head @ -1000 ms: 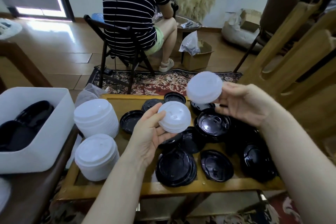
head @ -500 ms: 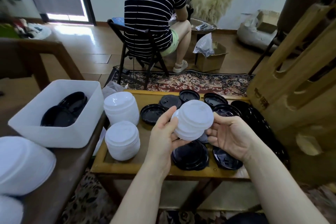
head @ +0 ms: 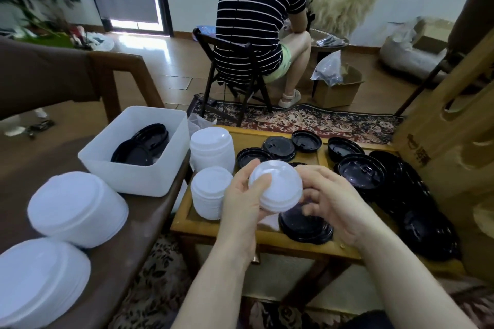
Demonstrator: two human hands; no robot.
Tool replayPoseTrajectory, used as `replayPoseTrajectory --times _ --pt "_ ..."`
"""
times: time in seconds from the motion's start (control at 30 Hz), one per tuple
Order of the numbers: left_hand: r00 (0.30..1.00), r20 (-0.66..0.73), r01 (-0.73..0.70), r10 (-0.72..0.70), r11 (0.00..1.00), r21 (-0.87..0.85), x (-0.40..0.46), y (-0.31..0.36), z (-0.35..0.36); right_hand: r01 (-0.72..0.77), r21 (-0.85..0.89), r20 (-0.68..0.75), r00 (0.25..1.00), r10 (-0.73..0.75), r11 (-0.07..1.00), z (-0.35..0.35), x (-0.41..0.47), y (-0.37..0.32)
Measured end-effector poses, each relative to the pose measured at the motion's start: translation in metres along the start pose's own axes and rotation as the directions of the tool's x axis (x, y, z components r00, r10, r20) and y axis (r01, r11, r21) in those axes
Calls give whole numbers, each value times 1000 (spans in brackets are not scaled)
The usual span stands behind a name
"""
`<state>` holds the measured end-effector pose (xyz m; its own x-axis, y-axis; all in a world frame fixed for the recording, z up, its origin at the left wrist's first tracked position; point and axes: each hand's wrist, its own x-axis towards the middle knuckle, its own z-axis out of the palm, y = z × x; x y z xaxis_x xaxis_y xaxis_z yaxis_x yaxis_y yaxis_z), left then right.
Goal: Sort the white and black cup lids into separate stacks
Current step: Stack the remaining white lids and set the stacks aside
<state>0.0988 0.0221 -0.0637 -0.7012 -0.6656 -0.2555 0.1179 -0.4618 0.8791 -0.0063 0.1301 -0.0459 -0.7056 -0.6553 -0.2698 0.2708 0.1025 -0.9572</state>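
Note:
My left hand [head: 242, 199] grips a small stack of white lids [head: 278, 185] above the wooden tray table [head: 211, 230]. My right hand [head: 328, 203] is at the stack's right side, fingers curled against its rim. Two white lid stacks [head: 211, 151] [head: 209, 195] stand on the table's left end. Black lids [head: 361, 171] lie loose across the middle and right, with a black stack [head: 304, 224] just under my hands.
A white bin [head: 133, 168] holding black lids sits on the brown side table [head: 128, 243], with two larger white lid stacks [head: 77, 208] in front of it. A person sits on a folding chair [head: 235, 72] behind. A wooden chair frame [head: 454, 128] stands right.
My right hand brought its single white lid onto the lids in my left hand, and both hands now hold the joined stack. The view has swung left and back.

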Motion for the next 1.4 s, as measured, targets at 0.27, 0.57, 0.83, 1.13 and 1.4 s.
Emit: replayPoseTrajectory --times 0.27,0.57,0.83,1.13,1.4 --pt "962 -111 -206 248 933 294 3 34 -48 38 6 24 999 -38 999 84 28 2" --pt "947 -183 -193 262 925 328 28 26 -68 207 -368 -93 962 -258 906 105 54 24" --pt "949 -239 -113 208 927 358 46 18 -73 216 -422 11 972 -233 880 95 59 39" --pt "954 -259 -39 152 918 395 58 17 -75 177 -382 -25 979 -201 907 96 66 42" --pt "949 -251 -64 190 898 435 53 12 -76 167 -353 16 985 -173 921 96 59 45"
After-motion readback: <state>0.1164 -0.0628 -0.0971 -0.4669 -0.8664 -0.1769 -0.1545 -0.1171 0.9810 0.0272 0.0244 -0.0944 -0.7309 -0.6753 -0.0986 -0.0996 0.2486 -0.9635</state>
